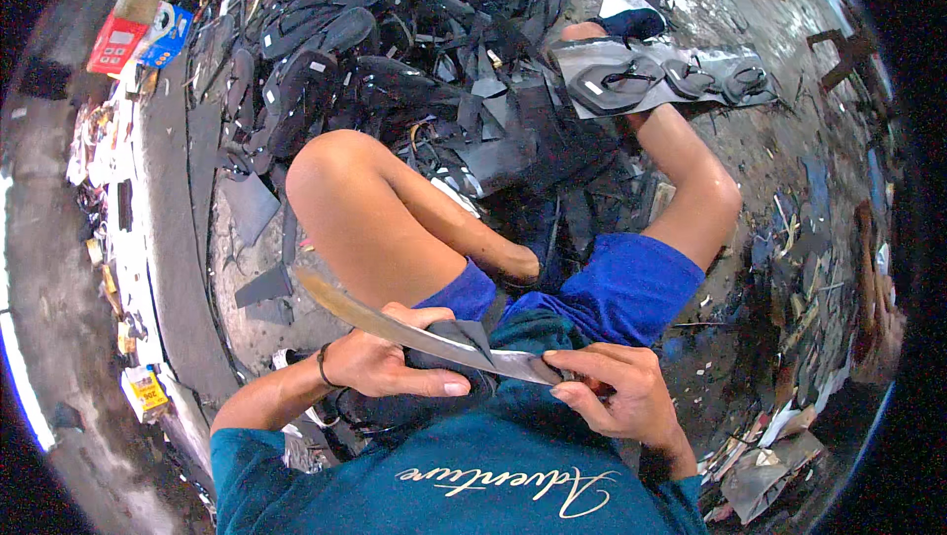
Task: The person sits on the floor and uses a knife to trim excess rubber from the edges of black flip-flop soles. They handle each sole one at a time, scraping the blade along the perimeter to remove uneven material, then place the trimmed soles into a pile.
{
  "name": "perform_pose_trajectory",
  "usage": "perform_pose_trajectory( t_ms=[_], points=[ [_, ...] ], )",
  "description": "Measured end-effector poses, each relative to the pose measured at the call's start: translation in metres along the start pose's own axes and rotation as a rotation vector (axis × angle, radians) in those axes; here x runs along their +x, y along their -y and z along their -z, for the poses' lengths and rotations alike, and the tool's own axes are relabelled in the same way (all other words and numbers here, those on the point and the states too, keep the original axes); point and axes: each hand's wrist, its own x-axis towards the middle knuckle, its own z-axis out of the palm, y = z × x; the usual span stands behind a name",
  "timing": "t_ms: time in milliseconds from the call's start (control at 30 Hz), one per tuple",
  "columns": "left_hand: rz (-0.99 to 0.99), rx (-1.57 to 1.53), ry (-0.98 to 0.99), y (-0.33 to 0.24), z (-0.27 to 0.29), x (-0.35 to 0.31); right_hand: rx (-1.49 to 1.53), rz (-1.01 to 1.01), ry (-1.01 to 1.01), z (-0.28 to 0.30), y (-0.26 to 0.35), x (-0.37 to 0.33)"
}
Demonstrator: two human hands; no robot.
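Note:
A long curved blade (424, 340), tan toward its left end and metal grey toward its right, lies across my lap. My left hand (395, 357) is closed around a black sandal (456, 384), thumb extended along it, below the blade. A dark grey flap of sheet material (464, 334) sticks up beside the blade. My right hand (614, 387) grips the blade's right end between thumb and fingers. Whether that end is a handle is hidden by the fingers. A thin black strap (370, 427) hangs under my left wrist.
Black sandals (321, 37) are heaped ahead of my bent legs among dark sheet scraps (518, 136). Across my right shin lies a grey sheet (735, 64) bearing sandal shapes. Red and blue boxes (128, 32) stand far left, a yellow box (148, 395) nearer. Scraps (774, 466) litter the right.

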Motion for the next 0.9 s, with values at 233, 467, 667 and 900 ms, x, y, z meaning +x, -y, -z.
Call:
perform_pose_trajectory(
  t_ms=[233,467,667,900],
  points=[
    [0.076,0.107,0.070,-0.004,-0.005,0.008,0.067,-0.002,0.014,-0.003,0.010,0.013],
    [-0.140,0.463,0.167,-0.052,0.021,0.033,0.573,0.075,0.127,-0.017,-0.004,0.038],
    [0.212,0.175,0.429,-0.072,0.026,-0.031,0.893,0.034,-0.107,-0.043,-0.032,0.051],
    [-0.095,-1.210,-0.848,-0.001,-0.079,0.042,0.781,0.044,-0.074,-0.040,-0.028,0.051]
  ],
)
